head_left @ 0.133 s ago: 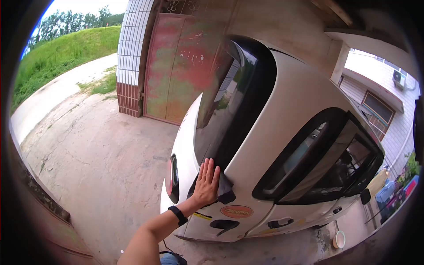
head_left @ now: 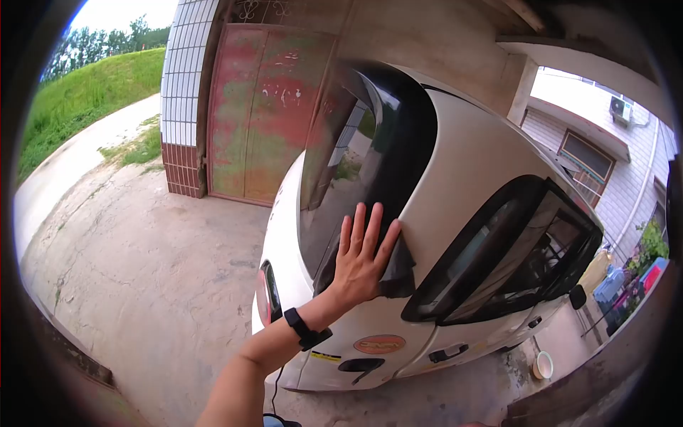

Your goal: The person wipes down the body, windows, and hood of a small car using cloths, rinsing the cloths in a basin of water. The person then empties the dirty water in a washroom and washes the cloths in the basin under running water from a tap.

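Note:
My left hand (head_left: 359, 267), with a black band on its wrist, presses a dark cloth (head_left: 400, 272) against the rear corner of a small white car (head_left: 469, 149). The fingers are stretched and spread over the lower edge of the black-framed rear window (head_left: 384, 171). The thumb is hidden, and the cloth sticks out to the right of the palm. Below the hand are an orange oval sticker (head_left: 380, 344) and a dark recess (head_left: 361, 365) in the bodywork. My right hand is not in view.
A worn red and green metal door (head_left: 267, 114) stands behind the car, beside a tiled pillar (head_left: 183, 99). Cracked concrete (head_left: 142, 263) covers the floor at left. A pale bucket (head_left: 543, 365) stands at lower right, near plants and blue items.
My left hand and the dark cloth have slid up and to the right along the car's rear corner. The fingers are spread wider, and the view has shifted slightly.

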A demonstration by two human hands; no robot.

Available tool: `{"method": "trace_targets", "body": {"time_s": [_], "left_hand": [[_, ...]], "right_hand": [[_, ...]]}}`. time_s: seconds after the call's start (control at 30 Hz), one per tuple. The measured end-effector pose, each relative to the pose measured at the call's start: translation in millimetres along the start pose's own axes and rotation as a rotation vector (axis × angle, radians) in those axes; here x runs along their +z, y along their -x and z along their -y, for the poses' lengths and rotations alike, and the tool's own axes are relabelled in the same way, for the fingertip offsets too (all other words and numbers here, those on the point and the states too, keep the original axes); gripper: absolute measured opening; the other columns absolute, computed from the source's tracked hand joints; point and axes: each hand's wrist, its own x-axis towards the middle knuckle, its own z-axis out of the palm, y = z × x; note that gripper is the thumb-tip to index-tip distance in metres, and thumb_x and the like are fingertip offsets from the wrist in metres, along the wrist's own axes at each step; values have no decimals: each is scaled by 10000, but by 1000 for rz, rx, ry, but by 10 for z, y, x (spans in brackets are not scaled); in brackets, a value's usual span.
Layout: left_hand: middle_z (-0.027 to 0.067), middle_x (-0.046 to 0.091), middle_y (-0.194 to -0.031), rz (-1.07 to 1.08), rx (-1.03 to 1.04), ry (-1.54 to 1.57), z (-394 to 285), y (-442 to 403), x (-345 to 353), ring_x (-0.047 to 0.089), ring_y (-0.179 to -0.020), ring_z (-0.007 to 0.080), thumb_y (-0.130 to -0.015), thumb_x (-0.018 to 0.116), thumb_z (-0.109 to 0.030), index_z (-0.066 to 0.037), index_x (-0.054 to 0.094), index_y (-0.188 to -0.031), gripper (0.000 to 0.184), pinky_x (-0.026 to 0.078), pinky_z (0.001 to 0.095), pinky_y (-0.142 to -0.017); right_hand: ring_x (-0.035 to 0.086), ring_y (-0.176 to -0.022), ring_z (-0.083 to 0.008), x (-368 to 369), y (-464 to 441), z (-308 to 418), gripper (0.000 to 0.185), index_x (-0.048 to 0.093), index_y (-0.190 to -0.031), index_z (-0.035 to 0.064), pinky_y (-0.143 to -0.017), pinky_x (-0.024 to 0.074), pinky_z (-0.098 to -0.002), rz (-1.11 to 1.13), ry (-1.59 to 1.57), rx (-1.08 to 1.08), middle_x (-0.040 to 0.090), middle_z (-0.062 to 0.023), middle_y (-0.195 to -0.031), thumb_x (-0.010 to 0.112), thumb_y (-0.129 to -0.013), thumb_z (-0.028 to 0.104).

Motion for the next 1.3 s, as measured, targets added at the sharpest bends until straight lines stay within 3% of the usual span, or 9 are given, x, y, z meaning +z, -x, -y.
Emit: {"method": "trace_targets", "body": {"time_s": [0.23, 0.27, 0.37, 0.4, 0.67, 0.9, 0.97, 1.07, 1.3], "left_hand": [[198, 412, -1374, -495, 44, 17, 315, -2362, -220, 338, -1286, 416, -847, 561, -401, -156, 545, -1256, 477, 230, 554, -1066], [183, 368, -1417, -529, -74, 101, 319, -2247, -204, 300, -1318, 406, -881, 520, -415, -159, 513, -1297, 488, 214, 525, -1083], [242, 251, -1472, -621, -363, 209, 369, -1514, -8, 211, -1360, 437, -922, 466, -351, -107, 405, -1381, 523, 174, 541, -1093], [262, 170, -1497, -488, -410, 152, 357, -1104, 37, 156, -1386, 436, -952, 413, -327, -79, 347, -1413, 528, 142, 522, -1107], [194, 228, -1506, 12, -632, -51, 231, 1187, 214, 214, -1409, 294, -818, 428, -128, -32, 263, -1443, 653, 129, 404, -1146], [116, 363, -1427, -404, -1250, 342, 718, 1620, -468, 389, -1290, 230, -951, 416, -99, 24, 299, -1391, 472, 274, 334, -1088], [137, 524, -1277, -614, -1155, 666, 836, 1764, -429, 553, -1112, 252, -870, 430, 38, 21, 412, -1318, 449, 406, 337, -984], [187, 531, -1256, -299, -767, -21, 639, 1907, 183, 407, -1222, 401, -744, 539, -20, -48, 592, -1179, 440, 252, 503, -1053], [195, 252, -1490, 85, -604, -192, -65, 1727, 224, 199, -1398, 370, -813, 518, -311, -16, 380, -1384, 658, 154, 496, -1116]], "right_hand": [[561, -779, -157, 8, 271, 215, 232, 598, -1034, -22, -718, 466, -312, -72, 97, 102, 587, -130, -954, 502, -926, 159], [583, -824, -186, 55, 268, 150, 246, 563, -1072, -41, -763, 477, -339, -183, 465, -262, 587, -155, -968, 501, -922, 144], [602, -669, -178, 74, 194, 136, 274, 536, -1103, -43, -640, 504, -321, -208, 377, -292, 607, -137, -865, 496, -921, 157], [569, -542, -170, 100, 129, 223, 313, 529, -1108, -47, -560, 505, -312, -278, -166, 294, 592, -100, -757, 497, -921, 203], [548, -620, -150, 37, -661, -7, 352, 601, -973, -52, -628, 471, -284, 70, 51, 131, 573, -79, -724, 494, -897, 275], [515, -626, -104, 43, -702, -66, 349, 614, -933, -70, -617, 411, -230, 219, 89, 53, 565, -50, -674, 520, -830, 250], [517, -628, -105, 4, -652, -192, 348, 614, -937, -71, -616, 411, -228, 202, 88, 97, 567, -51, -678, 519, -830, 247], [516, -627, -107, -31, -678, -334, 353, 615, -952, -69, -620, 410, -226, 145, 37, 161, 565, -46, -682, 519, -837, 250], [527, -682, -100, 99, -1000, -320, 345, 626, -941, -66, -649, 404, -221, 266, 102, 25, 587, -59, -738, 514, -848, 248]]}}
